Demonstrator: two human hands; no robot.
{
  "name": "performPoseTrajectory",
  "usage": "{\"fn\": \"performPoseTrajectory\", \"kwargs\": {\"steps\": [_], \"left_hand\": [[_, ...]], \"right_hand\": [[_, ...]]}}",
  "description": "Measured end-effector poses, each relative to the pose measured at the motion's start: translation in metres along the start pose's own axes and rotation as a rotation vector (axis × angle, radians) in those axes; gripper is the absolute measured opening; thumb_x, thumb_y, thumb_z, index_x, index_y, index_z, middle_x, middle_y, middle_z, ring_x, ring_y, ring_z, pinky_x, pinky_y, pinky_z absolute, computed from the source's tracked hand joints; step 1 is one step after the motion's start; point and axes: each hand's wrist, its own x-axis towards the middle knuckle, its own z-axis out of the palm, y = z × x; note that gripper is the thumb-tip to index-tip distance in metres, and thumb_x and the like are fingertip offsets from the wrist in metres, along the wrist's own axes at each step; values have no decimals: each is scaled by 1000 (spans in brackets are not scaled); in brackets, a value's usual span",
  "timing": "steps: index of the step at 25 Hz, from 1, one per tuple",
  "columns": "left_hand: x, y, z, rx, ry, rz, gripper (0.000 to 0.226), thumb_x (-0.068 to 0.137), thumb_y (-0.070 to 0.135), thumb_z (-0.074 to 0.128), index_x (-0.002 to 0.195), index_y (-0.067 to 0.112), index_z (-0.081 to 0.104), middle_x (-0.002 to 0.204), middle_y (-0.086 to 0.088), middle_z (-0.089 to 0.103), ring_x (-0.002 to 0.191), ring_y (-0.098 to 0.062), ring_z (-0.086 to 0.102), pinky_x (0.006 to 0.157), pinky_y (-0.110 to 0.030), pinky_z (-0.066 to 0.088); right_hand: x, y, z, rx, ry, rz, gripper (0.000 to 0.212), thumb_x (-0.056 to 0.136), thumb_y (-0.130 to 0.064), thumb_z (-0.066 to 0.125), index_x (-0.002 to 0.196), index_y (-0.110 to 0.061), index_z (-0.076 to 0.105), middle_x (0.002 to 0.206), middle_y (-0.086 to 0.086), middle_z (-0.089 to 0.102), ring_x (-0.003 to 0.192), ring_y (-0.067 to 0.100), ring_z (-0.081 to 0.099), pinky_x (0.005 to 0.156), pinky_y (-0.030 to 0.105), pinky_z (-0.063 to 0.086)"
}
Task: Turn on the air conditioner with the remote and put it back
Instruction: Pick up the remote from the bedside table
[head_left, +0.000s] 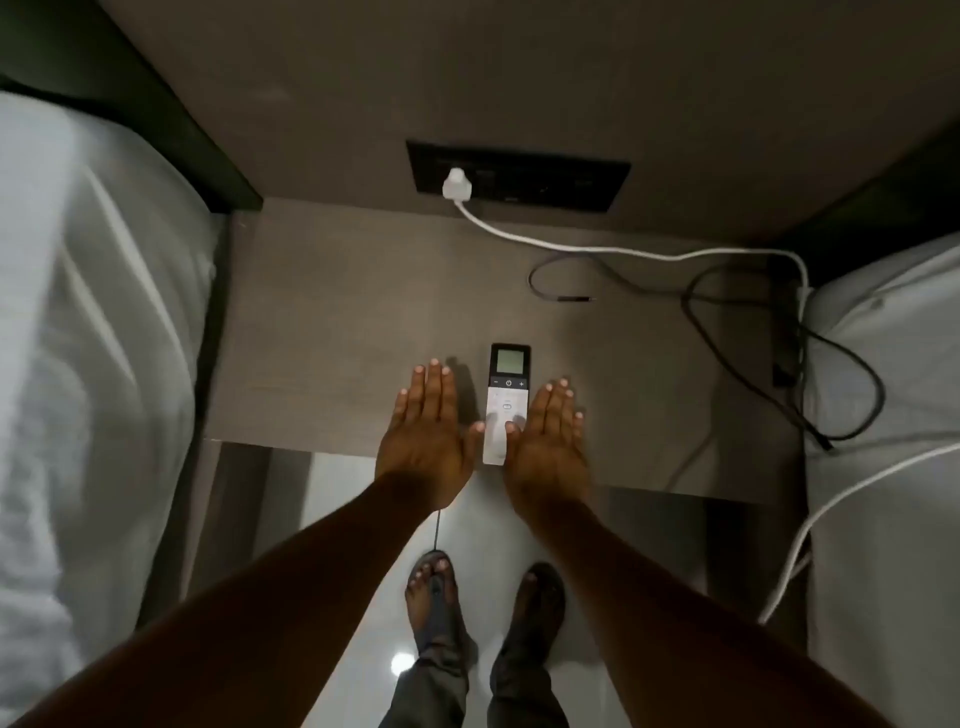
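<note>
A slim white remote (506, 400) with a dark top and a small lit screen lies flat on the grey bedside table (322, 332), its lower end at the table's front edge. My left hand (428, 431) rests flat, fingers together, just left of the remote. My right hand (548, 441) lies flat just right of it, thumb touching the remote's side. Neither hand grips anything. The air conditioner is out of view.
A white plug (456, 183) sits in a black socket panel (519, 174) on the wall behind, its white cable (623, 252) running right. Dark cables (727, 322) lie on the table's right part. White-sheeted beds (78, 364) flank both sides. My feet stand on glossy floor below.
</note>
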Motion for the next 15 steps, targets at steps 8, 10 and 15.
{"fn": "performPoseTrajectory", "kwargs": {"steps": [8,10,15], "left_hand": [[35,25,39,-498,154,-187,24,89,34,64,105,18,55,113,-9,59,102,-23,60,68,-5,39],[44,27,42,-546,153,-199,9,90,24,64,94,17,61,105,-7,67,101,-22,65,58,0,36],[48,39,36,-664,140,-316,16,97,15,54,101,10,69,109,-9,72,105,-26,67,78,-15,44]], "right_hand": [[22,0,23,113,-67,149,71,102,-47,28,158,-7,9,165,14,11,152,33,11,123,43,16],[28,-2,19,116,-65,168,73,100,-47,40,157,-8,15,161,14,24,147,33,24,119,41,25],[32,-13,8,282,-177,188,64,102,-34,48,154,-6,23,158,17,24,144,35,31,109,45,44]]}}
